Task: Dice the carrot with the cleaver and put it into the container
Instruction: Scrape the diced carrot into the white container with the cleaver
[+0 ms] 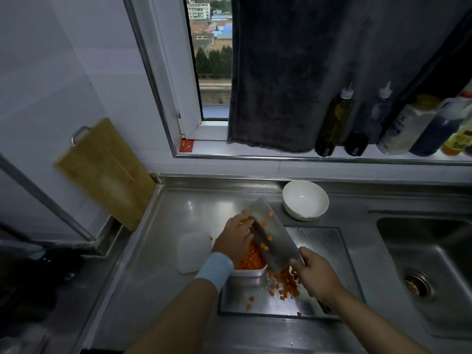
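Observation:
My right hand (pixel 315 273) grips the cleaver's handle and holds the steel blade (pixel 270 233) tilted over the white container (pixel 251 272). A few carrot cubes stick to the blade. My left hand (pixel 236 240) lies against the blade's left face, fingers laid along it, over the container. Diced carrot (pixel 251 259) fills the container. More carrot cubes (pixel 287 282) lie in a heap on the steel cutting board (pixel 329 251) just right of the container, with a few scattered toward the front.
The container's white lid (pixel 190 251) lies to its left. An empty white bowl (pixel 305 200) stands behind the board. A sink (pixel 429 269) is at the right, a wooden board (pixel 107 172) leans on the left wall, bottles (pixel 334 121) line the sill.

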A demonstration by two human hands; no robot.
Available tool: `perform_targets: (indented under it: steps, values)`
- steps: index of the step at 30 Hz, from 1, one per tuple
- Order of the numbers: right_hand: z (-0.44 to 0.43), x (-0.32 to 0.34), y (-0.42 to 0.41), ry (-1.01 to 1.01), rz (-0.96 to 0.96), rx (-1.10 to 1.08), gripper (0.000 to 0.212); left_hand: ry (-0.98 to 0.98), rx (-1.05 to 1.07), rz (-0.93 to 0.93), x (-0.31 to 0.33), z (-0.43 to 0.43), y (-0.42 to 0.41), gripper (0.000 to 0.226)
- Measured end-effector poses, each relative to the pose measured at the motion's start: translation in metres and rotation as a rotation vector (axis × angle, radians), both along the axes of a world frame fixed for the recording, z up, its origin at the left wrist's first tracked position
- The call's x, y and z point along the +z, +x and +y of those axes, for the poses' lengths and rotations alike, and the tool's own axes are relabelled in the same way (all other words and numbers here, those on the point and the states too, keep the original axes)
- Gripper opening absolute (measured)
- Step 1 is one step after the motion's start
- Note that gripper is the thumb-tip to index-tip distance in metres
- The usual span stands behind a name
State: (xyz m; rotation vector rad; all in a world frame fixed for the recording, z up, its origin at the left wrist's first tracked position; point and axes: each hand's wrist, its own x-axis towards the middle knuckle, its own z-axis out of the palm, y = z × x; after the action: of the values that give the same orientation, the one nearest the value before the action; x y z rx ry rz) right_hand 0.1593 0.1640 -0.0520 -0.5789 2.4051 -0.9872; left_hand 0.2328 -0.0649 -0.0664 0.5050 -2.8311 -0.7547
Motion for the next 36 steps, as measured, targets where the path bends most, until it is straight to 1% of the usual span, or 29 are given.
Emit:
perform_targets:
  steps: [1, 5, 7, 9, 11, 13, 17, 18, 20, 21, 24, 27, 28, 30, 34, 36]
  values:
    - [0.000, 0.001, -0.001, 0.004, 0.012, -0.004, 0.005, -0.013, -0.024, -0.004, -0.003, 0.002, 0.005, 0.035]
    - [0.001, 0.003, -0.003, 0.052, 0.068, 0.007, 0.011, 0.040, -0.026, -0.011, -0.008, 0.010, 0.028, 0.031]
    - [0.001, 0.003, -0.003, 0.081, 0.090, 0.021, 0.013, 0.043, -0.004, 0.027, -0.004, 0.011, 0.031, 0.032]
    - [0.000, 0.003, -0.001, 0.104, 0.113, 0.036, 0.014, 0.015, -0.028, 0.111, 0.001, 0.014, 0.026, 0.035]
    - [-0.003, 0.005, 0.000, 0.112, 0.118, 0.048, 0.014, -0.059, -0.112, 0.137, 0.006, 0.018, 0.016, 0.045]
    - [-0.006, 0.006, 0.002, 0.112, 0.113, 0.047, 0.013, -0.127, -0.177, 0.110, 0.006, 0.019, 0.009, 0.049]
    - [-0.007, 0.010, 0.001, 0.127, 0.110, 0.010, 0.015, -0.127, -0.220, 0.004, -0.001, 0.015, 0.017, 0.031]
    - [-0.006, 0.012, 0.001, 0.131, 0.119, 0.004, 0.015, -0.119, -0.231, -0.043, -0.004, 0.014, 0.022, 0.030]
    - [-0.003, 0.015, -0.001, 0.133, 0.131, -0.011, 0.013, -0.131, -0.203, -0.164, -0.008, 0.012, 0.030, 0.032]
    - [-0.001, 0.016, -0.002, 0.137, 0.143, -0.017, 0.012, -0.137, -0.161, -0.188, -0.008, 0.011, 0.031, 0.032]
    - [0.012, 0.015, -0.007, 0.162, 0.177, -0.058, 0.014, -0.130, -0.052, -0.116, 0.000, 0.015, 0.026, 0.031]
    - [0.033, 0.014, -0.011, 0.204, 0.197, -0.100, 0.011, -0.261, -0.071, -0.025, 0.015, 0.036, 0.004, 0.034]
    - [0.041, 0.014, -0.013, 0.220, 0.194, -0.112, 0.009, -0.289, -0.074, -0.026, 0.019, 0.046, -0.005, 0.034]
    - [0.059, 0.010, -0.016, 0.246, 0.183, -0.128, 0.008, -0.345, -0.085, -0.089, 0.021, 0.063, -0.025, 0.035]
    - [0.091, -0.004, -0.017, 0.276, 0.108, -0.165, 0.014, -0.453, -0.039, -0.371, 0.008, 0.072, -0.064, 0.056]
    - [0.103, -0.013, -0.016, 0.278, 0.081, -0.162, 0.016, -0.528, -0.083, -0.458, -0.001, 0.074, -0.080, 0.062]
